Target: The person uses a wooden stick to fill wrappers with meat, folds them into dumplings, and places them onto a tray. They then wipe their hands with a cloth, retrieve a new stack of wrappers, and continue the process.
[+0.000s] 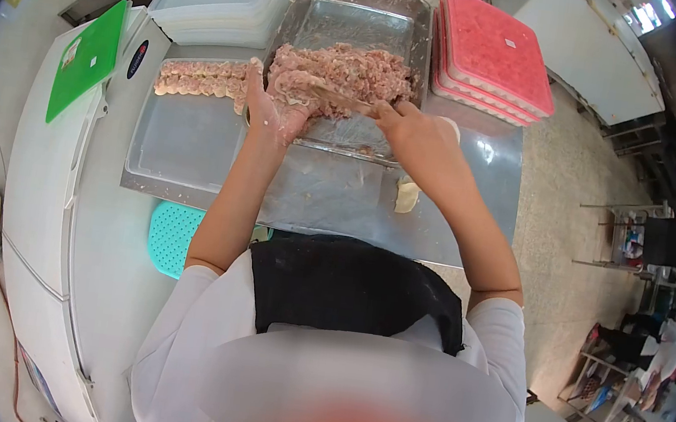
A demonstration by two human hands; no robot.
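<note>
Stainless steel worktop [470, 236] carries a stack of dough wrappers [407, 195] nearest the person. Left hand [272, 114] lies open, palm up, cupping a wrapper at the rim of the metal pan [353, 19]. Right hand [411, 131] is closed around a flat spatula [339, 97], its tip in the minced meat filling [346, 73]. Beyond the left hand, finished dumplings [202, 78] line a plastic tray [181, 150]. Red trays [496, 53] are stacked farthest right.

text: none legible | dark oval logo [137, 59] on white lid: too small to read | green board label [71, 53]: blurred
</note>
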